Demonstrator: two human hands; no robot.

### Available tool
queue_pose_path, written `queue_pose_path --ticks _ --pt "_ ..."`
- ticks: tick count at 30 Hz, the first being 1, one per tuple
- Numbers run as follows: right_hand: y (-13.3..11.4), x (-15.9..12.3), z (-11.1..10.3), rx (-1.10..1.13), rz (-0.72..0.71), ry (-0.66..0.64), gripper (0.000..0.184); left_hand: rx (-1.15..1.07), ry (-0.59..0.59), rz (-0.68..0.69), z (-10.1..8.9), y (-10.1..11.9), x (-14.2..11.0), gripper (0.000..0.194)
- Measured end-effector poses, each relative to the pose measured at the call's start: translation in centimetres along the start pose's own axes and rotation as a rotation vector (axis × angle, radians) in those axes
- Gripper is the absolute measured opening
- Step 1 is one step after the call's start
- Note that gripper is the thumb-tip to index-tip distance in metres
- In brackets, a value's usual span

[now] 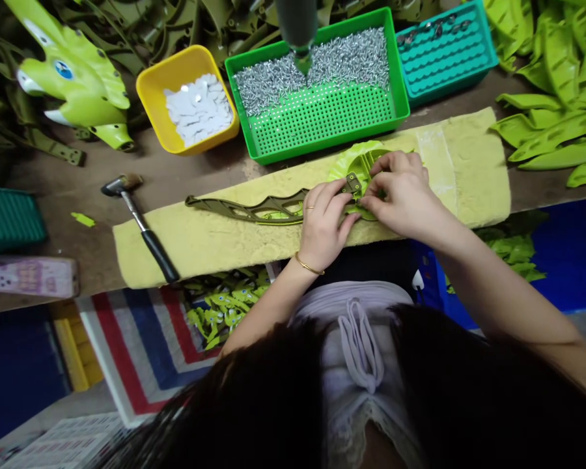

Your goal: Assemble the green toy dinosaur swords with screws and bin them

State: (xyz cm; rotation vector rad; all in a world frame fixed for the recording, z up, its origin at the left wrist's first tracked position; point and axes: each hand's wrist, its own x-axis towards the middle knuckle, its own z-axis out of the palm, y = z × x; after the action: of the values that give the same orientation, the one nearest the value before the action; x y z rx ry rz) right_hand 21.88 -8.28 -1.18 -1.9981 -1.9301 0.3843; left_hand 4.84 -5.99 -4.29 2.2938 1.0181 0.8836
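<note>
Left hand (322,225) is closed on an olive plastic strut (254,210) beside a metal bracket (353,184); right hand (403,195) grips a lime-green plastic moulding (356,166) at the same joint. The assembly lies on a yellow towel (215,238) on the table (68,195), a hammer (139,221) just left. Farther out: green tray (317,146) of screws (312,75), power screwdriver (297,26) above it.

One head-worn camera faces forward and steeply down past the person's hair (254,410). It sits close above the table (68,208), the left hand (322,225) and right hand (403,195) near frame center.
</note>
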Motion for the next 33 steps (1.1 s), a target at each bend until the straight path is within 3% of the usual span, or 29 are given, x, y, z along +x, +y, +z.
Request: queue_pose_path --ticks 7,21,27,33 --pt "0.3 -0.1 0.6 0.017 -0.039 0.072 0.034 0.059 -0.016 0.010 0.0 0.0 0.0 0.019" --pt "-0.6 -1.1 -0.3 -0.014 0.008 0.123 0.027 0.060 -0.047 0.025 0.0 -0.3 -0.1 0.023" --pt "0.5 -2.3 -2.2 0.389 0.042 -0.003 0.019 0.179 -0.096 0.100 0.1 -0.1 -0.1 0.027" --pt "0.9 -0.6 -2.8 0.871 0.139 -0.160 0.015 0.228 -0.128 0.088 0.0 -0.4 1.2 0.028"
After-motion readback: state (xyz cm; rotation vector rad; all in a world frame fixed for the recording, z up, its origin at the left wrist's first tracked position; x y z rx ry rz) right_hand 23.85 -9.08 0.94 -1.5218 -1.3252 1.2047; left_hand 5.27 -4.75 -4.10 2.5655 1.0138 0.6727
